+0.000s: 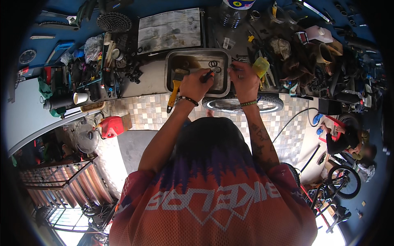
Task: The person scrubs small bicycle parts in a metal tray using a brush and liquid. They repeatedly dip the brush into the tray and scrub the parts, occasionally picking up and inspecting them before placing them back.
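A rectangular metal tray (168, 69) rests on the bench in front of me, with brownish liquid at its far left. Over the tray, my left hand (195, 87) is closed around a small dark piece with an orange-red end (211, 75). My right hand (245, 82) is at the tray's right edge with its fingers pinched; a thin dark thing shows at the fingertips, too small to name. Black rings (213, 64) lie in the tray between my hands. A paintbrush with a yellow handle (174, 93) leans over the tray's left rim, beside my left hand.
A yellow-green translucent container (261, 66) stands just right of my right hand. Beyond the tray are a stained sheet (169, 31) and a large clear bottle (233, 15). Tools crowd both sides. A bicycle wheel (266, 102) is below the bench edge; another person (349, 141) sits at right.
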`<state>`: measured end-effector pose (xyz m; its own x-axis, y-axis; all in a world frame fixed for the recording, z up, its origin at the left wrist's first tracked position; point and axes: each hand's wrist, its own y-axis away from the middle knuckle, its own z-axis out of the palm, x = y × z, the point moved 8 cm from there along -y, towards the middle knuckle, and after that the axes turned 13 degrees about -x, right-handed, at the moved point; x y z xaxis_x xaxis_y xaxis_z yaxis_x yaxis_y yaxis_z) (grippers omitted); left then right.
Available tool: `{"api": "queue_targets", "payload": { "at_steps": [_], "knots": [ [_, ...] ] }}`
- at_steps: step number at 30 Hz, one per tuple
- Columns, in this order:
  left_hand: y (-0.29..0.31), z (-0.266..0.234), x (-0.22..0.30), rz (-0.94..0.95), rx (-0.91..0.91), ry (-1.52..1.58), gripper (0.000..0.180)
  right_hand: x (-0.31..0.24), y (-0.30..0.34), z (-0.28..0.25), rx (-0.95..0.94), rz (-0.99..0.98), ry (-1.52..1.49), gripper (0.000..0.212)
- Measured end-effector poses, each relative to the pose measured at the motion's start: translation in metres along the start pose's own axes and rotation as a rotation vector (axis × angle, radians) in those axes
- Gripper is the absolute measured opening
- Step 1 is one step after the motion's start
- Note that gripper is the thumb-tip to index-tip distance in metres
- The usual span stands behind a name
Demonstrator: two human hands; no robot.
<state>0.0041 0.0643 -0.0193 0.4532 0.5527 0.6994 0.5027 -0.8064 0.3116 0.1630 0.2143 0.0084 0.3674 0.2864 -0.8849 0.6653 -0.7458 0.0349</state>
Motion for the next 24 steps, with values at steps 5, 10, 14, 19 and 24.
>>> {"api": "queue_targets", "payload": {
  "at_steps": [5, 10, 14, 19, 24],
  "knots": [
    [0.009, -0.026, -0.015, 0.075, 0.154, 0.137, 0.039, -0.02, 0.006, -0.003, -0.03, -0.123, -0.01, 0.033],
    [0.048, -0.105, -0.09, -0.151, 0.273, 0.209, 0.042, -0.03, 0.003, 0.051, -0.246, -0.277, 0.088, 0.037],
    [0.066, -0.136, -0.168, -0.21, 0.352, -0.087, 0.044, -0.037, -0.018, 0.115, -0.251, -0.328, 0.39, 0.036],
    [0.065, -0.136, -0.192, -0.137, 0.373, -0.13, 0.051, -0.043, -0.031, 0.157, -0.366, -0.351, 0.584, 0.039],
    [0.064, -0.135, -0.178, -0.108, 0.341, -0.076, 0.049, -0.044, -0.019, 0.14, -0.329, -0.239, 0.552, 0.039]
  ]
}}
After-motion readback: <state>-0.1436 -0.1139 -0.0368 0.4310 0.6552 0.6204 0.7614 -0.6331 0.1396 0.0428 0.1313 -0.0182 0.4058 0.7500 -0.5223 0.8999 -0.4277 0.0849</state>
